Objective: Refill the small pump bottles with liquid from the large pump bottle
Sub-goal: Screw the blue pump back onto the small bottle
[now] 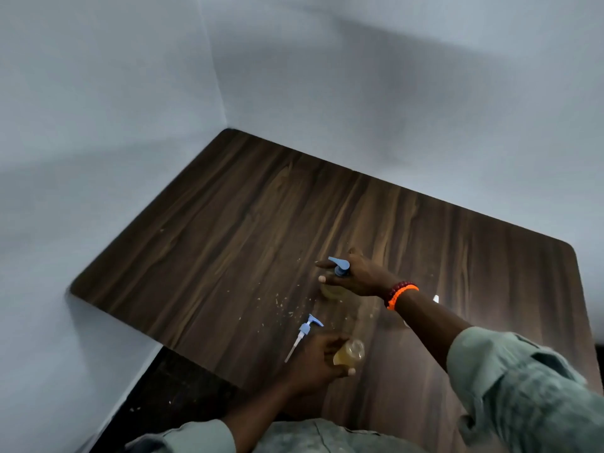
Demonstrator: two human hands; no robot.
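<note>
My left hand (318, 359) grips a small clear bottle (351, 352) with amber liquid; its neck is open and it has no pump on. A loose blue pump head (305, 331) with a white tube lies on the table just left of that hand. Farther back, my right hand (354, 274) holds a bottle with a blue pump (340, 266) around its neck, fingers spread about the pump. That bottle's yellowish body (331, 291) shows below the hand. A white object (435, 299) peeks out behind my right forearm, mostly hidden.
The dark wood-grain table (245, 223) fills the corner between two pale walls. Small crumbs (281, 302) are scattered near the bottles. The table's left edge drops to a dark floor (170, 387).
</note>
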